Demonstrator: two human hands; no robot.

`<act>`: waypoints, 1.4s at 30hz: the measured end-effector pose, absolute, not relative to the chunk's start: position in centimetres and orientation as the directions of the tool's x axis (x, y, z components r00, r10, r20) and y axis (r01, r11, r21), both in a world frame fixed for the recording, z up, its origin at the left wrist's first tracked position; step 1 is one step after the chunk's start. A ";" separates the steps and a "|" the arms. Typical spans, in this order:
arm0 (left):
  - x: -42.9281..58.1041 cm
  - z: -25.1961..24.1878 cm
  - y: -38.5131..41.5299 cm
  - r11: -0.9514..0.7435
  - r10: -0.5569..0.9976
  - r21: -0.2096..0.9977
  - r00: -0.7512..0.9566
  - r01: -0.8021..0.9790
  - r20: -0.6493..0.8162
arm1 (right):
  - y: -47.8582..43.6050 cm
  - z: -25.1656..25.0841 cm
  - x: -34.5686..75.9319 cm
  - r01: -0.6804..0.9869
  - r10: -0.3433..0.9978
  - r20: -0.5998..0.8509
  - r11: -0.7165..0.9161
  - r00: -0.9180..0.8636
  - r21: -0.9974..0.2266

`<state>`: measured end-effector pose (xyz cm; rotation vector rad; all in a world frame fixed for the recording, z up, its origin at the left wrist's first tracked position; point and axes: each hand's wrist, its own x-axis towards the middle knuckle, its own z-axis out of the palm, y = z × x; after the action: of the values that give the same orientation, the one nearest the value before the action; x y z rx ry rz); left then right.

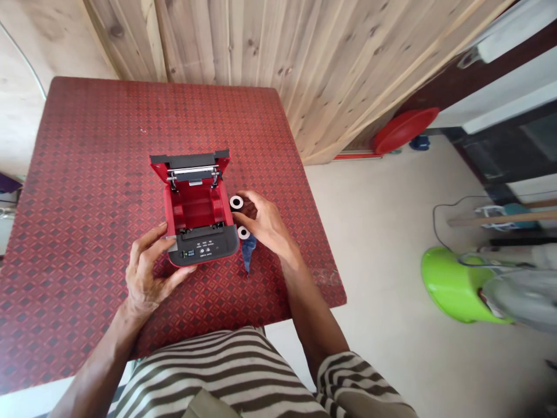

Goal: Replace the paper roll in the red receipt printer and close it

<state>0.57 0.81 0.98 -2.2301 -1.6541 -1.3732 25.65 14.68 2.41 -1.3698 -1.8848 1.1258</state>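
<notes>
A red and black receipt printer (204, 247) sits on the patterned table with its lid (191, 158) raised. Its red roll compartment (191, 208) holds nothing. My left hand (145, 273) grips the printer's front left corner, fingers on the side and top, thumb along the front edge. To the right of the printer, my right hand (265, 226) is closed around a small white-ended roll (236, 202), between thumb and fingers. A second small roll (243, 233) lies just below the thumb, against the printer's right side. From it trails a dark blue strip (248, 255).
The red table (100, 133) has a diamond pattern. Beyond it rises a wooden plank wall (243, 46). On the floor to the right are a bright green tub (444, 284), a red basin (404, 130) and a dark cable (435, 223).
</notes>
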 end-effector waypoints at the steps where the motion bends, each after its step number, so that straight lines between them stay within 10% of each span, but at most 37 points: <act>1: 0.5 1.0 0.8 -0.427 0.750 0.444 0.034 0.788 0.661 | 14.6 2.6 25.9 0.473 0.942 -0.061 0.109 -0.329 -0.874; 23: 0.6 0.8 0.8 -0.418 0.749 0.434 0.033 0.798 0.661 | 10.8 5.8 29.7 0.352 0.843 0.109 0.332 -0.526 -0.875; 28: 0.7 0.6 0.7 -0.405 0.763 0.461 0.014 0.790 0.646 | 11.5 12.1 26.4 0.369 0.660 0.306 0.678 -0.686 -0.636; 35: 0.6 0.2 0.5 -0.400 0.773 0.457 0.025 0.794 0.634 | 13.7 9.7 18.1 0.564 0.582 0.060 0.805 -0.811 -0.186; 42: 0.9 0.3 0.3 -0.394 0.787 0.481 0.017 0.783 0.617 | 15.4 9.0 16.7 0.642 0.622 -0.160 0.752 -0.766 -0.152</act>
<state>0.85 0.35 0.34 -2.2433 -1.7307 -1.3658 16.68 15.36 9.02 -1.0974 -3.0326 0.3215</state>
